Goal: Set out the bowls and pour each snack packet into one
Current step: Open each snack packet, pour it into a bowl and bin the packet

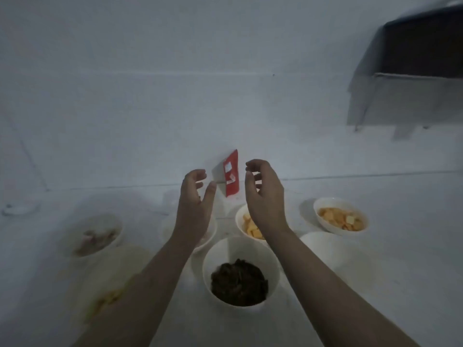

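Note:
A red and silver snack packet is in the air between my two raised hands. My left hand has its fingers spread, and its thumb tip is close to the packet's lower corner; I cannot tell if they touch. My right hand is cupped open just right of the packet. Below them stand several white bowls: one with a dark snack, one with orange-yellow chips, one with yellow pieces partly behind my right wrist, and one with pale brown pieces at the left.
Another bowl is mostly hidden behind my left wrist. A blurred bowl with yellow bits sits near left, and a plain white bowl at right. A dark box on a metal stand hangs at the upper right. A small white object lies far left.

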Demonstrator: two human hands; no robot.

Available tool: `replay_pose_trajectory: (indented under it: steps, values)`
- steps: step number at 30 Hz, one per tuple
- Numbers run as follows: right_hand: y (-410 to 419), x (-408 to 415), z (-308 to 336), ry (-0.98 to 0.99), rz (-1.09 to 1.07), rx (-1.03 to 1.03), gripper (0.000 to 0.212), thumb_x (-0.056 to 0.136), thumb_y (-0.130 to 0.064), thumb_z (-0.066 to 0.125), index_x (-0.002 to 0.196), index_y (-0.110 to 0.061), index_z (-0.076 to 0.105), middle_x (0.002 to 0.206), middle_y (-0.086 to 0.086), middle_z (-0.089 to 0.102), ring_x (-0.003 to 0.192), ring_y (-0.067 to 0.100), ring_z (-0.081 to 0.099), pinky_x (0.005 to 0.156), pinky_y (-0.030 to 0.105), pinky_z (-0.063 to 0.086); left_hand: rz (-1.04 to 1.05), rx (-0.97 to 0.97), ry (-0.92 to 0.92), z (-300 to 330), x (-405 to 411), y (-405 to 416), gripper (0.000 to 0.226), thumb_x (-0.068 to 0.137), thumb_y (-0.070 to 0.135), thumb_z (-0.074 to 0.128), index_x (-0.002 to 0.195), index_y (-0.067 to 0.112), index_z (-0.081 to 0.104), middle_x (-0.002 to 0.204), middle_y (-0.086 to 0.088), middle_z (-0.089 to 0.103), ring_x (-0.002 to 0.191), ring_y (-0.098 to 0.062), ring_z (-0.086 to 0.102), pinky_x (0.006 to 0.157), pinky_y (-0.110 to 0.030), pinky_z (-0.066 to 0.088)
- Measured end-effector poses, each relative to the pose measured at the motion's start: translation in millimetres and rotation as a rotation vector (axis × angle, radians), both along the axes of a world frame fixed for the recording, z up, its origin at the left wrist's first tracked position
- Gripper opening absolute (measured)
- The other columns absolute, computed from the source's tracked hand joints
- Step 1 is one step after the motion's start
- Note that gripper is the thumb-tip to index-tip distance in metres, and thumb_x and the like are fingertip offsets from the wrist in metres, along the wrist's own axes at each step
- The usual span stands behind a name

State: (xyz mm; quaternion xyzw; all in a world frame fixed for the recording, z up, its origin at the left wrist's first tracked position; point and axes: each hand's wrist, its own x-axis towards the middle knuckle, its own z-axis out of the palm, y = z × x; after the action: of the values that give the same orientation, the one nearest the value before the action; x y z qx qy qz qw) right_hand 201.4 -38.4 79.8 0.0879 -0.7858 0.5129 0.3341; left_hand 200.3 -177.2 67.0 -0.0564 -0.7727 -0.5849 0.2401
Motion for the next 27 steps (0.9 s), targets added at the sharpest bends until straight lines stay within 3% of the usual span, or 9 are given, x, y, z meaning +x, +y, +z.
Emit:
replay_pose_trajectory:
  steps: [3,6,9,16,19,23,25,27]
  values:
    - [-24,-43,-11,0.012,-0.045,0.048,0.016,0.100,-0.017,0.044,0.110,-0.018,0.057,0.103,-0.010,0.058,0.094,0.008,0.058,0.084,0.035,0.053,-0.019,0.048,-0.034,-7,-38,-27,0.028,0.097,0.031,0.053,0.123,0.025,0.045,0.128,0.002,0.053,0.116,-0.016,0.054,0.089,-0.021,0.042]
    - [-39,-81,-18,0.032,-0.098,0.090,0.014,0.100,-0.014,0.043,0.102,-0.025,0.052,0.093,-0.017,0.052,0.090,0.010,0.057,0.083,0.036,0.053,-0.051,0.062,-0.096,-10,-78,-40,0.032,0.098,0.032,0.052,0.128,0.023,0.044,0.129,0.002,0.053,0.115,-0.015,0.054,0.088,-0.021,0.040]
    - [-45,-120,-31,-0.016,-0.146,0.136,0.014,0.100,-0.011,0.042,0.105,-0.016,0.055,0.094,-0.012,0.051,0.093,0.014,0.055,0.085,0.039,0.051,-0.089,0.055,-0.160,-16,-116,-46,0.036,0.099,0.032,0.050,0.132,0.018,0.043,0.125,0.003,0.051,0.111,-0.013,0.052,0.085,-0.022,0.038]
    - [-53,-201,-71,-0.313,-0.218,0.135,0.036,0.102,-0.023,0.043,0.135,-0.008,0.046,0.132,0.012,0.051,0.121,0.028,0.049,0.100,0.034,0.039,-0.179,-0.001,-0.341,-47,-207,-53,0.035,0.103,0.033,0.041,0.132,0.015,0.047,0.122,0.003,0.052,0.109,-0.012,0.048,0.088,-0.024,0.033]
    - [-55,-221,-83,-0.372,-0.219,0.120,0.048,0.103,-0.035,0.041,0.144,-0.009,0.037,0.143,0.014,0.042,0.131,0.031,0.042,0.107,0.040,0.034,-0.218,0.018,-0.407,-63,-242,-48,0.033,0.103,0.034,0.041,0.129,0.016,0.049,0.123,-0.001,0.055,0.113,-0.018,0.052,0.090,-0.028,0.038]
    - [-60,-254,-102,-0.398,-0.157,0.066,0.057,0.102,-0.045,0.033,0.152,-0.020,0.023,0.154,0.008,0.028,0.139,0.028,0.032,0.111,0.040,0.028,-0.308,0.057,-0.529,-92,-294,-32,0.039,0.102,0.041,0.036,0.132,0.018,0.048,0.132,-0.001,0.056,0.119,-0.022,0.053,0.105,-0.042,0.042]
    - [-60,-270,-114,-0.393,-0.132,0.050,0.063,0.099,-0.055,0.029,0.154,-0.024,0.018,0.157,0.005,0.023,0.142,0.029,0.029,0.115,0.045,0.031,-0.369,0.078,-0.592,-107,-314,-17,0.038,0.102,0.045,0.035,0.127,0.021,0.052,0.128,-0.002,0.060,0.113,-0.020,0.057,0.101,-0.042,0.046]
    - [-60,-281,-126,-0.392,-0.113,0.053,0.070,0.095,-0.067,0.023,0.154,-0.029,0.015,0.158,0.003,0.023,0.144,0.027,0.030,0.115,0.050,0.033,-0.430,0.151,-0.639,-112,-322,-1,0.032,0.102,0.046,0.035,0.113,0.024,0.056,0.114,-0.003,0.064,0.098,-0.016,0.060,0.086,-0.033,0.052]
